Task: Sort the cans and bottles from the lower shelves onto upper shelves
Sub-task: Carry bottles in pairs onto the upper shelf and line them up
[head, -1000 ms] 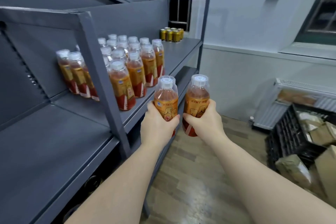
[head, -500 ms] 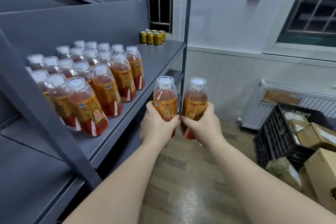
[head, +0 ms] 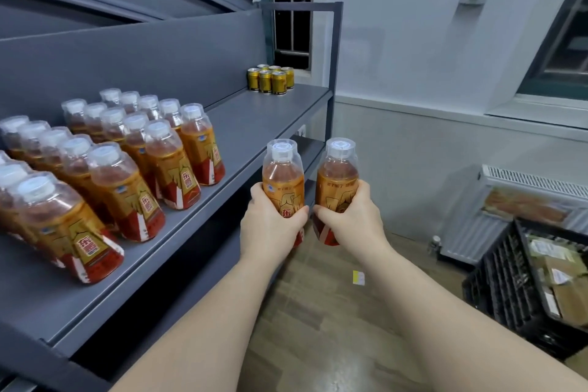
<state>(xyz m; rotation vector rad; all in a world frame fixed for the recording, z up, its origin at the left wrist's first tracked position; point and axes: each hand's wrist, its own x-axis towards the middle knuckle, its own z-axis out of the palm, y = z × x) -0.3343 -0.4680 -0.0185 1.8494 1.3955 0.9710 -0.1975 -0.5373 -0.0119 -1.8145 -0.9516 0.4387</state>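
The left bottle (head: pixel 282 177) and the right bottle (head: pixel 338 180) were carried onward along the upper shelf (head: pixel 254 124), with the fingers of the left hand (head: pixel 270 226) and the right hand (head: pixel 353 219) clasped round them. They were held upright, side by side, just off the shelf's front edge and near the bottle rows (head: pixel 136 162) standing there. Neither was yet set down, so placement was judged next.

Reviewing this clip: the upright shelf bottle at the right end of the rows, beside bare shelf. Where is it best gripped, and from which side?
Take the end bottle round its wide labelled body, below the shoulder, coming from the right over the bare shelf. It stands upright; other bottles crowd its left and rear, so the right is likely freest.
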